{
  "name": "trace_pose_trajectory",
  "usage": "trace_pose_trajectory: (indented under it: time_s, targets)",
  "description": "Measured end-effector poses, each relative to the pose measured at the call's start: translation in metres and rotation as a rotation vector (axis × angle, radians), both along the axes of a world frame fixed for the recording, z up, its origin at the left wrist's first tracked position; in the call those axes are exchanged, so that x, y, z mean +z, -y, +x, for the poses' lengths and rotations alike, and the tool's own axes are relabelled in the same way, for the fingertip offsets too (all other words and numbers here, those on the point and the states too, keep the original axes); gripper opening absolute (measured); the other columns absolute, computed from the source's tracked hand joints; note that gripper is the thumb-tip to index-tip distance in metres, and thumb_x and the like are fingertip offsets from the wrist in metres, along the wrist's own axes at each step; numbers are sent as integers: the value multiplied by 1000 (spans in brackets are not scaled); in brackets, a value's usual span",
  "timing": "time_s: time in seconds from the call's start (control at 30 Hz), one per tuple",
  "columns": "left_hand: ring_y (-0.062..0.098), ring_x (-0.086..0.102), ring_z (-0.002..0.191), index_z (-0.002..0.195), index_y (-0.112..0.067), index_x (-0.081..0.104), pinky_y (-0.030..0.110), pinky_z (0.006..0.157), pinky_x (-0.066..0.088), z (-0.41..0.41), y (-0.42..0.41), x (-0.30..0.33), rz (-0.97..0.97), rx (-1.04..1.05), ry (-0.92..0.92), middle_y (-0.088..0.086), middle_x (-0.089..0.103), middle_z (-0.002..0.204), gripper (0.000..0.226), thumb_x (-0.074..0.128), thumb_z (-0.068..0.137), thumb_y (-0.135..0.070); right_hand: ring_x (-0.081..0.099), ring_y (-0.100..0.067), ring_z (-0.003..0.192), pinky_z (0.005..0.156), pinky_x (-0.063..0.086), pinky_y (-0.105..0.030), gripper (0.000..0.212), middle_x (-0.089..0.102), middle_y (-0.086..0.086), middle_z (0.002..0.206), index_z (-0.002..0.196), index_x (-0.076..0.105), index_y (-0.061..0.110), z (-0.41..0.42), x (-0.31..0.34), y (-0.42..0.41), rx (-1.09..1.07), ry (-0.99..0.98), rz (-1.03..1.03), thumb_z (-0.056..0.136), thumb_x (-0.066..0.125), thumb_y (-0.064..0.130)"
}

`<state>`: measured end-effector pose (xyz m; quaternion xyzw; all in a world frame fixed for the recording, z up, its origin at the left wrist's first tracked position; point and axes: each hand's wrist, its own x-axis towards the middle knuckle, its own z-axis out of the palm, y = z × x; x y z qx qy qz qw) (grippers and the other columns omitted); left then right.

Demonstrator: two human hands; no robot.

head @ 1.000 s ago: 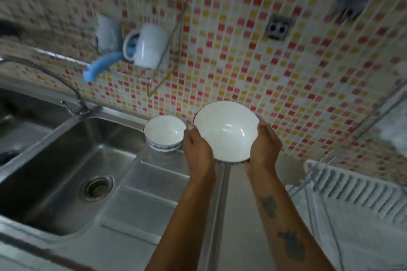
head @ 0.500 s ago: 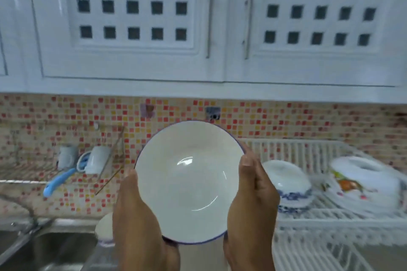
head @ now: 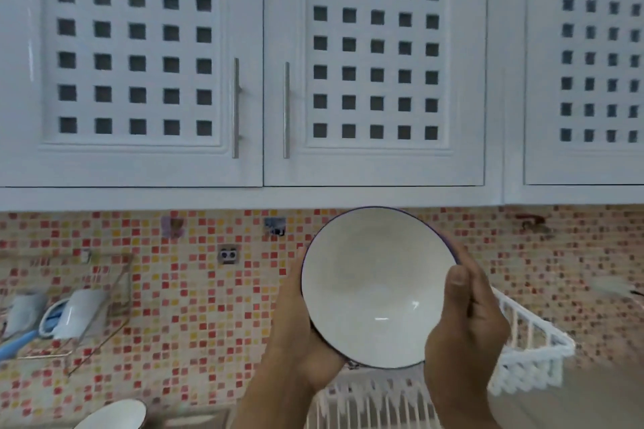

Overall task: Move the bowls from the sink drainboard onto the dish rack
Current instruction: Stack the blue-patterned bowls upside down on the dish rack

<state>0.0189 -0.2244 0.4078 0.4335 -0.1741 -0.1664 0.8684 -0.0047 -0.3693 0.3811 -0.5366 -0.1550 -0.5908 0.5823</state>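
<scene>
A white bowl with a dark blue rim is held up in the air, its inside facing me. My left hand grips its left edge and my right hand grips its right edge, thumb over the rim. The bowl hangs above the white dish rack, whose slats show below and to the right of my hands. A second, smaller white bowl sits at the bottom left edge, only partly in view.
White cupboard doors with square cut-outs fill the upper half. A red and yellow mosaic tile wall runs behind. At the left a wire wall shelf holds a white mug and a blue-handled tool.
The bowl has moved to the right and now hangs over the dish rack. The view has shifted right too, so the dishes in the rack are hidden behind my hands.
</scene>
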Motion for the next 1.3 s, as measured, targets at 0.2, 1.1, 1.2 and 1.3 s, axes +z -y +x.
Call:
trace_pose_trajectory:
  time_s: [0.2, 1.1, 1.2, 1.3]
  targets:
    - [44, 57, 117, 121, -20, 69, 62, 99, 43, 15, 17, 8, 130, -178, 14, 18, 64, 129, 78, 72, 60, -68, 56, -8, 122, 102, 45, -24, 38, 64, 18, 125, 123, 56, 45, 24, 8, 40, 123, 65, -133, 99, 31, 30]
    - [29, 25, 141, 153, -13, 10, 47, 114, 33, 121, 53, -61, 1349, 756, 582, 8, 19, 151, 134, 80, 52, -66, 66, -22, 76, 61, 54, -30, 33, 67, -5, 86, 102, 64, 12, 161, -9, 50, 495, -1181, -216, 79, 69, 36]
    - [33, 22, 143, 152, -11, 10, 48, 114, 33, 125, 50, -63, 1399, 737, 594, 12, 17, 152, 133, 80, 53, -67, 69, -29, 80, 71, 59, -39, 30, 71, -11, 90, 96, 67, 12, 166, -14, 50, 530, -1176, -150, 74, 75, 30]
    - [35, 14, 146, 154, -8, 2, 48, 116, 29, 124, 50, -65, 1441, 680, 559, 13, 9, 157, 137, 80, 56, -65, 69, -32, 79, 68, 59, -40, 32, 71, -17, 91, 102, 65, 8, 168, -18, 51, 587, -1212, -116, 75, 77, 22]
